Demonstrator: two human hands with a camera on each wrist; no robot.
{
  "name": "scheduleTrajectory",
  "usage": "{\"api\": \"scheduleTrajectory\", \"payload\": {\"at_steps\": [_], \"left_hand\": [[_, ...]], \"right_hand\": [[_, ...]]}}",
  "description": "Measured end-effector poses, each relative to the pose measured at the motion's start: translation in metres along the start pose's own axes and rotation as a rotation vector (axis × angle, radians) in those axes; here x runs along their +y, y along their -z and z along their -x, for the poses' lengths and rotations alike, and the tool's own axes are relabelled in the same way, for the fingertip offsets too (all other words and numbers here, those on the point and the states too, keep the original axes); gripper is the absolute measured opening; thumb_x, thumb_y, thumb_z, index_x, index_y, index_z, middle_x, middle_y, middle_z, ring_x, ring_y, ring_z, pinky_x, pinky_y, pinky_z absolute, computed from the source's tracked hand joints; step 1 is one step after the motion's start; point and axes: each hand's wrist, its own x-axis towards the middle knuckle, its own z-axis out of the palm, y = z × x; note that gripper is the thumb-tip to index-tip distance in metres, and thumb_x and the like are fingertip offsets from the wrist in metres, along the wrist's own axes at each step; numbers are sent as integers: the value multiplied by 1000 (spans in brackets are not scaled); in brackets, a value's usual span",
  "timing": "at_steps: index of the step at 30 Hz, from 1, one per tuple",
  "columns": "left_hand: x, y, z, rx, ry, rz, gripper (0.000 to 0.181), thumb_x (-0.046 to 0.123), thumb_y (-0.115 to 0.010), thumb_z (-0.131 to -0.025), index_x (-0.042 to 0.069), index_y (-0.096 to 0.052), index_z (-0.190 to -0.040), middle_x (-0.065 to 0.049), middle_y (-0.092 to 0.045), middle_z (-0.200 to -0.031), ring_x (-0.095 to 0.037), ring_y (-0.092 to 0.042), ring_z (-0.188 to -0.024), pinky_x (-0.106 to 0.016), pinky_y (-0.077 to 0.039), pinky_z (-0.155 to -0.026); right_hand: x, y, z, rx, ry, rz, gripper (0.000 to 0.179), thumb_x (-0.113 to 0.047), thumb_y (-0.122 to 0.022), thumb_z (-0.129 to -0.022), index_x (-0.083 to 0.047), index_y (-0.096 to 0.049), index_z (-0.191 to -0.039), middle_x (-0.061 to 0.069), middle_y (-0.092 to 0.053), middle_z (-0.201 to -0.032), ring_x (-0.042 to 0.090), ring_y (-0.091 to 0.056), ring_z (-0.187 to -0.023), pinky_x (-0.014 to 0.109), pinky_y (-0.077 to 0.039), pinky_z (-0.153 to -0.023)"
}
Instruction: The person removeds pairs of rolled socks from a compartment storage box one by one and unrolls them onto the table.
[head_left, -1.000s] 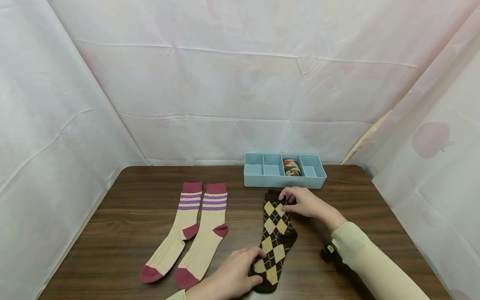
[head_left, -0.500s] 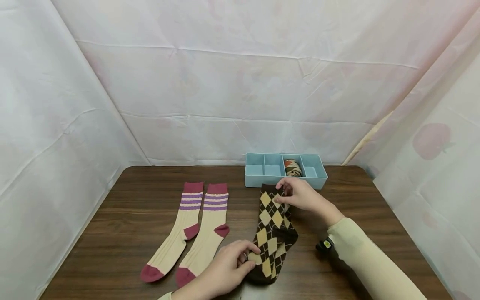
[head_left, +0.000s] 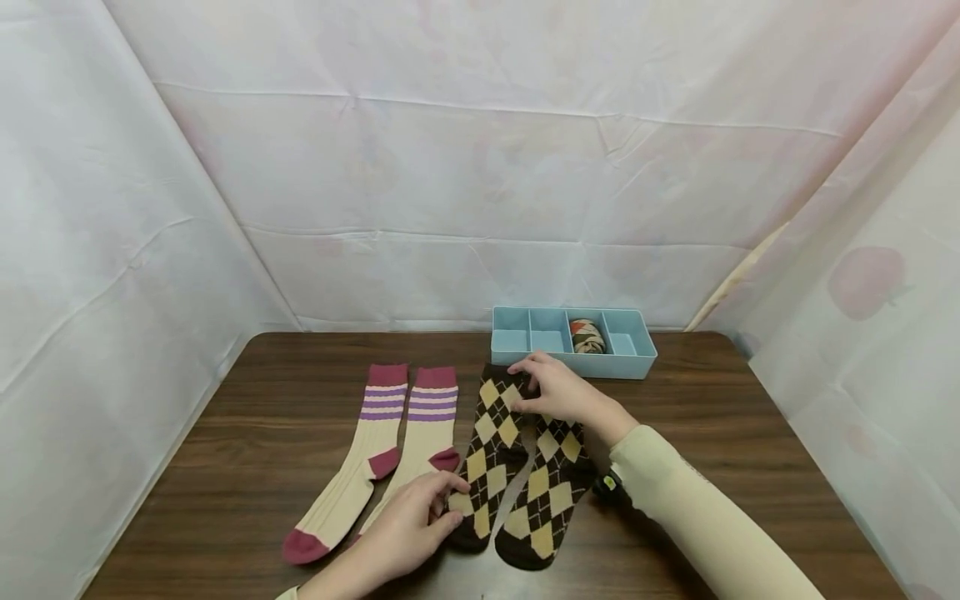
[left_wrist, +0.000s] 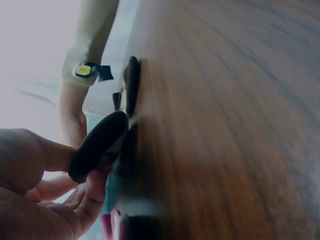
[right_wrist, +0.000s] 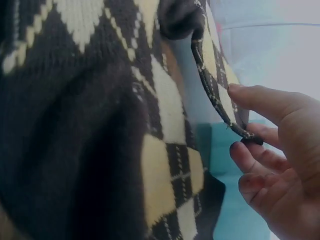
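Argyle sock [head_left: 490,446], knitted, flat, dark with pale diamonds | long axis toward blue box [head_left: 618,367], cuff foremost, toe opposite | left hand [head_left: 414,518] pinches toe, right hand [head_left: 558,393] pinches cuff | blurred, but seems just above wooden table [head_left: 247,467]

Your head view looks forward and down at the table [head_left: 262,433]; low and close, your tilted wrist views face the far side, sharing the left argyle sock [head_left: 491,454].

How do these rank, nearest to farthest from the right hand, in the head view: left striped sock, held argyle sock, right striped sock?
1. Held argyle sock, pinched by the right hand.
2. Right striped sock, to its left.
3. Left striped sock, farthest left.
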Motion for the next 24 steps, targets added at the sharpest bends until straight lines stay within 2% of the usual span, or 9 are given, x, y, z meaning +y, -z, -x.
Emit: {"api": "scheduleTrajectory", "payload": {"at_steps": [4, 8, 11, 14, 19, 24], "left_hand": [[-4, -2, -1, -46, 5, -55, 36, 11, -84, -97, 14, -71, -130, 6, -64, -100, -4, -56, -83, -29, -50, -73], [-1, -3, -2, -99, 25, -129, 43, 17, -86, -95, 15, -70, -135, -2, -69, -119, -16, -67, -104, -40, -57, -87], [2, -4, -2, -111, 35, -179, 46, 19, -88, -94, 16, -70, -136, -5, -67, -126, -23, -67, -115, -47, -58, -95], [3, -5, -1, -109, 46, -197, 48, 19, -90, -92, 15, -71, -137, -4, -62, -121, -20, -65, -107, -44, -57, -91], [2, -7, -1, -106, 53, -186, 52, 19, -91, -91, 13, -71, -139, -1, -55, -114, -11, -58, -96, -37, -55, -85], [2, -7, 0, -101, 60, -200, 56, 20, -91, -90, 14, -70, -141, -1, -55, -115, -12, -58, -96, -38, -56, -83]], "right_hand": [[2, -7, -4, -44, -5, 16, 61, -31, -88, -96, -8, -65, -147, 10, -59, -136, 17, -62, -95, 36, -55, -80], [5, -12, -5, -84, 5, 40, 63, -32, -89, -95, -7, -65, -149, 10, -57, -136, 16, -61, -95, 35, -54, -81], [5, -13, -5, -98, 22, 59, 62, -32, -88, -96, -8, -66, -149, 11, -56, -138, 14, -60, -93, 35, -53, -82], [4, -12, -3, -95, 24, 82, 60, -34, -88, -96, -11, -68, -148, 12, -54, -138, 14, -56, -91, 37, -51, -81], [-2, -9, 0, -74, -16, 117, 59, -37, -90, -94, -13, -70, -144, 11, -50, -127, 22, -48, -96, 43, -46, -82], [-5, -9, 4, -92, -60, 126, 57, -39, -87, -96, -14, -70, -145, 8, -53, -117, 22, -53, -96, 45, -49, -85]]}}
